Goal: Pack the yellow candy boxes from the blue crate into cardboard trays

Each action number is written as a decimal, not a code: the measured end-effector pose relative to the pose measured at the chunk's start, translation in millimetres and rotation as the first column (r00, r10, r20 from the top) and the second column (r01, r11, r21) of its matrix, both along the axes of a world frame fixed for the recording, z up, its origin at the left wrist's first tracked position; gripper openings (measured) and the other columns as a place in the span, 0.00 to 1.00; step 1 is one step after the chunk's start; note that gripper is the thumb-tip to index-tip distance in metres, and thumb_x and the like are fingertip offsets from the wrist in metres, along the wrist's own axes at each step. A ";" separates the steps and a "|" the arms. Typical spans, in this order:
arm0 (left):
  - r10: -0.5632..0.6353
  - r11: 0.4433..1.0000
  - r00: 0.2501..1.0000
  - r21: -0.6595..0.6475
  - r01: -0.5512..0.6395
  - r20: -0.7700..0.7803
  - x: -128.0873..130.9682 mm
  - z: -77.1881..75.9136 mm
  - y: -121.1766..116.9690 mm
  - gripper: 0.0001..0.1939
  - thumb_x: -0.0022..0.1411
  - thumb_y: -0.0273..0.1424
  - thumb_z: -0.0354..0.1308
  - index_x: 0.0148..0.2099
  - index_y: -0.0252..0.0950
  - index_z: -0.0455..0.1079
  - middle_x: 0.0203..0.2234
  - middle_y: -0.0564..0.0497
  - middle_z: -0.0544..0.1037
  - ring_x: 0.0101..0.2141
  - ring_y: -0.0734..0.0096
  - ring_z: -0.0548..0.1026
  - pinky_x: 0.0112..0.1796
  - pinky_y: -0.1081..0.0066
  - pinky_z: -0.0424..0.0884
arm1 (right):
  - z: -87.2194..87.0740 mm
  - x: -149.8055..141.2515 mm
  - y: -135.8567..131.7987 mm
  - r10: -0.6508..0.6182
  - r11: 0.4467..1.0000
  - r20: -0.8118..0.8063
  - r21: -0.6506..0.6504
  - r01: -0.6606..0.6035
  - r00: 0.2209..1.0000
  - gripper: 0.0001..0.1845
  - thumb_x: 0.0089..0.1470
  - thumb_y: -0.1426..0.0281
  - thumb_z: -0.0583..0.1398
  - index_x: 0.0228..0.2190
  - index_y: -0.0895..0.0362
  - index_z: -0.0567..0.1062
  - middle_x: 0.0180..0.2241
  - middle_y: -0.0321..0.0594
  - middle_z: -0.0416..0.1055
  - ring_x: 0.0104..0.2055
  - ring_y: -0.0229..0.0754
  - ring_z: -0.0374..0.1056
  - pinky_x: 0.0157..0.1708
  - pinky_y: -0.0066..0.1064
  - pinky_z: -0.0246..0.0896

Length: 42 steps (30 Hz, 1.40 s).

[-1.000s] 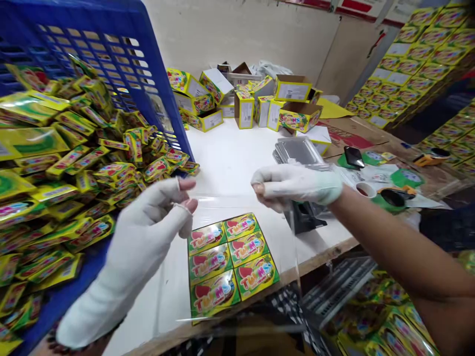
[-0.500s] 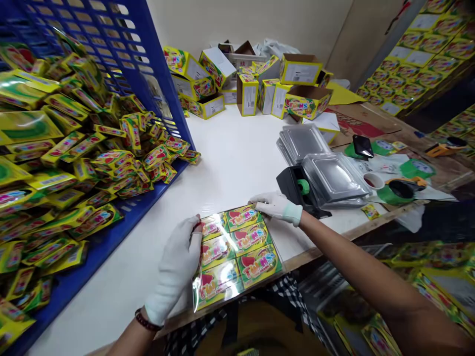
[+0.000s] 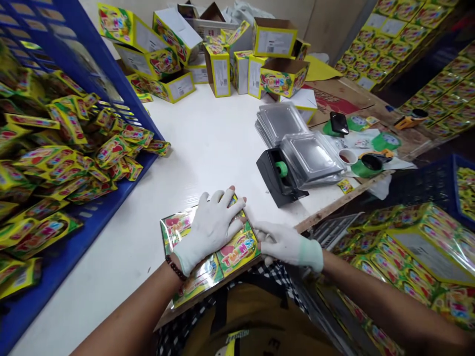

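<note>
A clear plastic pack of small green and yellow TWINS boxes (image 3: 240, 253) lies at the near edge of the white table. My left hand (image 3: 212, 223) rests flat across its top, fingers spread toward the far right corner. At the pack's right edge, my right hand (image 3: 284, 243) has its fingers curled in against the side, partly hidden from view. Both hands wear white gloves with some bare fingertips. Beyond my right hand stands a black tape dispenser (image 3: 270, 180) with a green core.
A blue basket (image 3: 146, 165) heaped with small packets stands on the left. Stacked clear plastic lids (image 3: 311, 155) lie behind the dispenser. Several open yellow cartons (image 3: 274, 42) line the back. A cup (image 3: 348, 157) and green tape rolls (image 3: 386, 141) sit on the right.
My left hand has moved from the pack's left edge onto its top, and its fingers have spread. My right hand has come from the far corner to the right edge. The view has shifted.
</note>
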State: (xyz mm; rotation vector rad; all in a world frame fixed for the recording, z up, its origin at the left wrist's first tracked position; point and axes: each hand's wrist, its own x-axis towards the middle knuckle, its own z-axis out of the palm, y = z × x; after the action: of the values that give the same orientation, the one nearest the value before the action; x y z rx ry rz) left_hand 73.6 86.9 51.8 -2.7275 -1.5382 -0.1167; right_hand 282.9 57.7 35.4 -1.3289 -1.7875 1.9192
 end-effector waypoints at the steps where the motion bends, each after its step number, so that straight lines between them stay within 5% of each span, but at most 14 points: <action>1: -0.006 1.000 1.000 -0.005 0.006 0.006 -0.3 -0.7 0.3 0.23 0.69 0.46 0.45 0.60 0.43 0.63 0.61 0.40 0.62 0.52 0.48 0.65 0.48 0.51 0.61 | 0.1 5.3 -7.6 -0.025 0.997 -0.025 -0.070 0.023 0.999 0.20 0.50 0.71 0.57 0.47 0.54 0.69 0.29 0.31 0.69 0.23 0.34 0.68 0.23 0.26 0.66; 3: -0.008 1.000 1.000 -0.015 0.008 0.012 -1.2 -1.0 0.7 0.26 0.67 0.50 0.46 0.59 0.43 0.64 0.61 0.40 0.62 0.51 0.47 0.66 0.47 0.51 0.62 | 4.1 20.8 -11.1 -0.034 0.996 -0.005 -0.077 0.033 0.999 0.22 0.49 0.71 0.57 0.48 0.55 0.71 0.28 0.32 0.69 0.22 0.36 0.68 0.23 0.28 0.67; 6: 0.002 1.000 1.000 -0.018 -0.002 -0.004 -1.6 -0.5 2.3 0.25 0.66 0.51 0.46 0.58 0.43 0.66 0.59 0.41 0.64 0.48 0.49 0.67 0.44 0.53 0.63 | 16.3 59.3 13.8 -0.199 0.950 0.178 0.278 0.145 0.964 0.17 0.52 0.67 0.57 0.44 0.56 0.76 0.31 0.38 0.74 0.23 0.38 0.68 0.26 0.31 0.67; 9: -0.001 1.000 1.000 -0.010 0.001 -0.014 -1.8 -1.1 4.4 0.25 0.67 0.51 0.45 0.57 0.44 0.67 0.58 0.41 0.64 0.47 0.49 0.68 0.44 0.54 0.64 | 22.8 101.2 57.4 -0.565 0.655 0.176 0.689 0.309 0.806 0.19 0.56 0.62 0.55 0.44 0.58 0.77 0.37 0.45 0.76 0.33 0.43 0.71 0.36 0.35 0.67; 10: -0.004 1.000 1.000 -0.008 0.004 -0.014 -2.0 -1.8 5.0 0.25 0.67 0.51 0.45 0.57 0.44 0.67 0.59 0.41 0.64 0.48 0.49 0.68 0.44 0.53 0.64 | 21.5 111.1 71.2 -0.597 0.621 0.182 0.721 0.307 0.781 0.20 0.56 0.61 0.55 0.43 0.58 0.78 0.37 0.46 0.76 0.34 0.44 0.70 0.38 0.36 0.66; 15: -0.006 1.000 1.000 -0.004 0.006 -0.004 -3.4 -6.0 6.3 0.25 0.67 0.51 0.45 0.59 0.44 0.66 0.60 0.41 0.63 0.52 0.47 0.66 0.48 0.52 0.63 | 1.0 118.6 104.6 -0.447 0.798 0.215 0.535 0.279 0.868 0.19 0.51 0.54 0.58 0.27 0.57 0.76 0.32 0.41 0.74 0.35 0.44 0.69 0.39 0.34 0.63; 21: -0.009 1.000 1.000 0.000 0.009 -0.023 -1.8 -5.8 7.3 0.26 0.67 0.50 0.45 0.60 0.43 0.65 0.61 0.40 0.63 0.51 0.47 0.67 0.47 0.51 0.64 | 6.4 122.1 70.4 -0.547 0.623 -0.010 0.663 0.415 0.837 0.16 0.53 0.56 0.60 0.28 0.56 0.74 0.38 0.41 0.72 0.43 0.44 0.67 0.48 0.35 0.59; 24: -0.019 1.000 1.000 0.003 0.019 -0.013 -2.0 -5.5 8.2 0.27 0.67 0.51 0.45 0.60 0.44 0.65 0.60 0.40 0.63 0.51 0.46 0.67 0.46 0.51 0.64 | 2.1 129.0 47.3 -0.564 0.691 0.050 0.575 0.438 0.824 0.18 0.54 0.54 0.60 0.28 0.56 0.74 0.30 0.38 0.71 0.35 0.43 0.65 0.39 0.33 0.60; 28: -0.032 0.999 0.999 0.008 0.032 -0.004 -3.4 -6.6 8.6 0.28 0.65 0.52 0.47 0.60 0.45 0.65 0.60 0.40 0.64 0.49 0.47 0.68 0.46 0.52 0.65 | -33.4 130.3 36.6 -0.589 0.748 0.060 0.417 0.516 0.806 0.21 0.53 0.51 0.59 0.28 0.57 0.73 0.25 0.35 0.69 0.27 0.39 0.62 0.30 0.31 0.57; 31: -0.019 1.000 1.000 0.014 0.019 0.010 -3.4 -6.7 7.7 0.31 0.61 0.55 0.50 0.59 0.43 0.66 0.60 0.40 0.64 0.50 0.45 0.68 0.46 0.51 0.64 | -54.1 138.6 39.4 -0.605 0.726 0.140 0.500 0.472 0.784 0.20 0.53 0.52 0.57 0.28 0.56 0.73 0.23 0.35 0.68 0.26 0.39 0.61 0.29 0.31 0.56; 33: -0.011 1.000 1.000 0.008 0.011 0.015 -3.0 -6.2 6.5 0.33 0.59 0.57 0.52 0.59 0.43 0.66 0.60 0.40 0.64 0.51 0.45 0.67 0.47 0.50 0.64 | -52.0 146.5 40.8 -0.588 0.721 0.192 0.564 0.402 0.786 0.19 0.54 0.53 0.58 0.27 0.56 0.74 0.24 0.35 0.69 0.28 0.40 0.63 0.32 0.31 0.57; 35: -0.011 1.000 1.000 -0.002 0.011 0.017 -2.7 -5.7 5.4 0.35 0.58 0.59 0.52 0.59 0.43 0.66 0.60 0.40 0.64 0.51 0.45 0.67 0.47 0.51 0.63 | -37.3 147.8 42.0 -0.472 0.786 0.201 0.536 0.306 0.858 0.18 0.55 0.54 0.58 0.27 0.56 0.74 0.25 0.35 0.70 0.29 0.40 0.64 0.33 0.31 0.58; 38: -0.012 1.000 1.000 -0.008 0.012 0.027 -2.9 -6.4 4.4 0.37 0.56 0.61 0.51 0.60 0.43 0.65 0.61 0.40 0.63 0.52 0.45 0.66 0.48 0.50 0.62 | -6.0 122.9 48.3 -0.134 0.904 0.134 0.422 0.065 0.982 0.17 0.56 0.56 0.60 0.29 0.57 0.76 0.26 0.35 0.71 0.29 0.38 0.64 0.31 0.29 0.58; 42: -0.011 1.000 0.999 -0.019 0.012 0.051 -4.0 -6.7 4.0 0.42 0.52 0.64 0.53 0.61 0.42 0.65 0.61 0.38 0.62 0.53 0.43 0.65 0.49 0.49 0.62 | 13.5 51.6 72.1 0.277 0.903 0.026 0.334 -0.269 0.961 0.15 0.56 0.58 0.62 0.30 0.59 0.77 0.27 0.35 0.72 0.29 0.35 0.64 0.31 0.26 0.58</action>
State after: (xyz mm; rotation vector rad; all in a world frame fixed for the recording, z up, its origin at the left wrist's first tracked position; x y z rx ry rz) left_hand 69.6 90.8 45.1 -2.7697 -1.5449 -0.1740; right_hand 334.5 129.8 48.8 -0.9803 -2.2654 1.6354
